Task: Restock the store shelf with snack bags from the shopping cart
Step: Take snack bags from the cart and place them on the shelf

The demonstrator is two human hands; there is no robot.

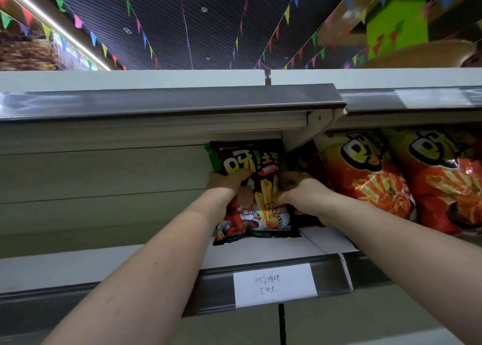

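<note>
A dark brown snack bag [257, 214] with fries printed on it stands upright on the white shelf [263, 253], its foot on the shelf board. My left hand [225, 181] grips the bag's left edge near the top. My right hand [300, 192] holds its right edge at mid height, fingers curled onto the front. Both arms reach up from below. The shopping cart is out of view.
Orange-red snack bags [365, 177] lean in a row on the shelf right of the brown bag. A handwritten price label [273, 284] sits on the shelf's front rail. The upper shelf's rail [169, 102] overhangs just above the bag. Left of the bag the back panel [104, 188] shows.
</note>
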